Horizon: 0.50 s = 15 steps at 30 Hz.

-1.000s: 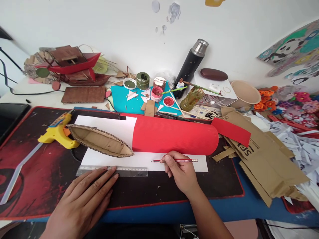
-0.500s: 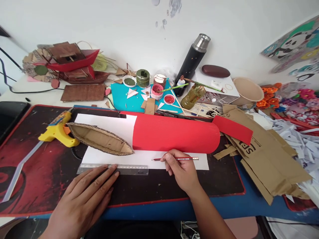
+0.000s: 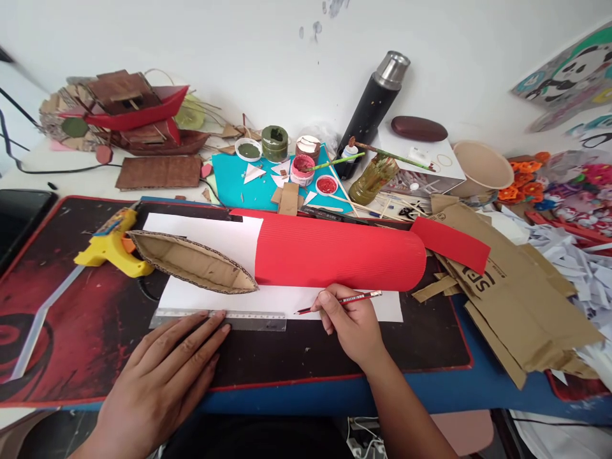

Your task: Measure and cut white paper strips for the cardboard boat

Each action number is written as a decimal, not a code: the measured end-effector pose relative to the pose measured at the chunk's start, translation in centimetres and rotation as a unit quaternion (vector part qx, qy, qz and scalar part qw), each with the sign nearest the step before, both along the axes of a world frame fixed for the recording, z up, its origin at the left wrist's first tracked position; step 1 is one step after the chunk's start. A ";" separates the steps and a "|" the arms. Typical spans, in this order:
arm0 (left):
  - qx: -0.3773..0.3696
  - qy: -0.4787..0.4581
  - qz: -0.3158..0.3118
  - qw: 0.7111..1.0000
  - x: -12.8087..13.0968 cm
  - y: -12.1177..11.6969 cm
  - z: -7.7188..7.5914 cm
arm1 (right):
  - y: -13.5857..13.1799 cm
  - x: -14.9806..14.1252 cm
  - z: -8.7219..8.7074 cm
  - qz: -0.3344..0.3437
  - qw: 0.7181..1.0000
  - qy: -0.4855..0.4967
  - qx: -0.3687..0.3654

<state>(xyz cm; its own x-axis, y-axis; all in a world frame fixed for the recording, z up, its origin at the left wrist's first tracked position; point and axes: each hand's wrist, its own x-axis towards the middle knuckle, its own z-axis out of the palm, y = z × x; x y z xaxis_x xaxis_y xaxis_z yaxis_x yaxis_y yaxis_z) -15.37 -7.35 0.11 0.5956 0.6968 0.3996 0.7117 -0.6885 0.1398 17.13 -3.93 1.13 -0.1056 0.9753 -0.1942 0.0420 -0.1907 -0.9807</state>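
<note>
My left hand point(image 3: 167, 363) lies flat with its fingertips on a clear ruler point(image 3: 258, 320), which rests along the near edge of a white sheet point(image 3: 282, 301). In my right hand point(image 3: 351, 322) is a red and black pencil point(image 3: 356, 298), its tip pointing left, just right of the ruler's end. Whether the tip touches the paper I cannot tell. A boat-shaped cardboard hull point(image 3: 196, 262) sits on the left part of the sheet. Red corrugated card point(image 3: 335, 255), curled over at its right end, covers the sheet's far right part.
A yellow glue gun point(image 3: 109, 248) with a long glue stick lies at the left. Behind are paint jars point(image 3: 275, 144), a leaning black flask point(image 3: 370, 105) and model boats point(image 3: 134, 115). Cardboard pieces point(image 3: 516, 299) and paper scraps point(image 3: 568, 261) crowd the right side.
The pencil has tilted, its rear end now higher and its tip slightly lower. My left hand and the ruler stay in place. The whole view has shifted a little.
</note>
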 end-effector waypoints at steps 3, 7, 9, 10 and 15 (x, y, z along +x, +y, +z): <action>-0.005 -0.005 0.003 1.000 0.0 -0.1 -0.1 | 0.0 0.0 0.0 0.001 1.000 -0.006 -0.001; -0.012 -0.006 0.005 1.000 0.0 -0.2 0.0 | 0.1 -0.1 0.1 0.003 1.000 -0.017 0.004; -0.014 -0.003 0.005 1.000 0.0 -0.2 0.0 | 0.1 -0.1 0.2 0.005 1.000 -0.021 0.005; -0.014 -0.002 0.005 1.000 -0.1 -0.3 0.0 | 0.1 -0.1 0.2 0.006 1.000 -0.022 0.006; -0.016 -0.002 0.002 1.000 0.0 -0.3 0.0 | 0.1 0.0 0.3 0.008 1.000 -0.022 0.012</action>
